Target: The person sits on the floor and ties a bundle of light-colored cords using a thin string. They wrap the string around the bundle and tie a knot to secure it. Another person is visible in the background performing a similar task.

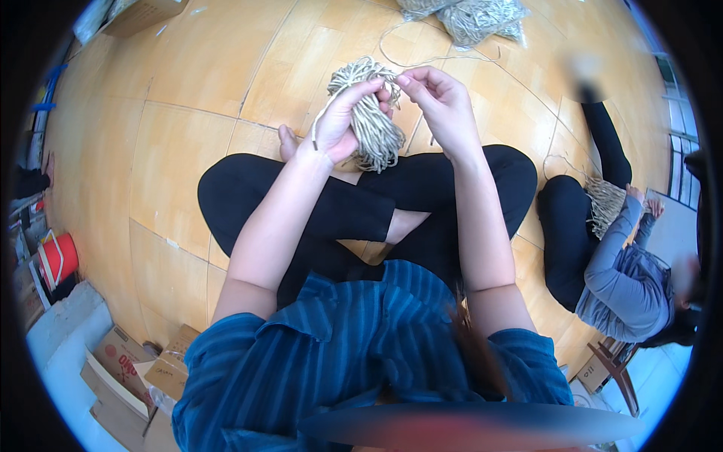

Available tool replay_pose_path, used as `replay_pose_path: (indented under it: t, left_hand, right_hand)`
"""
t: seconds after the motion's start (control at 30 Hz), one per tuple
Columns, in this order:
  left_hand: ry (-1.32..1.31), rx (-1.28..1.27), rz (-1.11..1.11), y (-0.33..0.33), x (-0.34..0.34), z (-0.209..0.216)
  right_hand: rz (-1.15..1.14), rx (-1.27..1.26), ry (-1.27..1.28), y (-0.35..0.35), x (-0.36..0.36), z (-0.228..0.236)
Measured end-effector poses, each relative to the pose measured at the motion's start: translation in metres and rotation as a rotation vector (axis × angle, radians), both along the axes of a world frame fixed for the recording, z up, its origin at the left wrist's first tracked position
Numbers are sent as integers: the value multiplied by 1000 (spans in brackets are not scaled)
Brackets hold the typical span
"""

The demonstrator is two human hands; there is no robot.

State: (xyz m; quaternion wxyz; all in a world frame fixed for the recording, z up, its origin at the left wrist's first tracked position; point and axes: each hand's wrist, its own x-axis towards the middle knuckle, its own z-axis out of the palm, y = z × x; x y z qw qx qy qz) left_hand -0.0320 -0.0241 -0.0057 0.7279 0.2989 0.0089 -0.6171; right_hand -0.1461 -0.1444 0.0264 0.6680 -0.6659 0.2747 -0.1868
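Left hand (339, 124) grips twine bundle (373, 120).

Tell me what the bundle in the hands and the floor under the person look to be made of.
The bundle, held in the left hand with the right hand pinching at its top, looks like coarse twine or plant-fibre cord: pale beige, matte, in many loose parallel strands. The floor looks like wood or wood-look panels: warm yellow, faint grain, visible seams, a slight sheen; which one cannot be told.
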Motion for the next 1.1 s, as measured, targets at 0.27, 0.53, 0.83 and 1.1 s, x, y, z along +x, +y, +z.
replay_pose_path:
  t: [0.27, 0.53, 0.83, 1.1]
  left_hand:
    - [-83, -52, 45, -1, 1, -6]
    - [-287, 18, 75, 0, 1, 1]
    - [-213, 152, 529, 10, 55, -6]
    - [-117, 54, 518, 16, 65, -10]
  right_hand:
    - [-35, 97, -24, 19, -10, 3]
    - [79, 229, 25, 21, -11, 10]
    - [163, 387, 192, 19, -30, 11]
    - [210, 380, 149, 27, -30, 3]
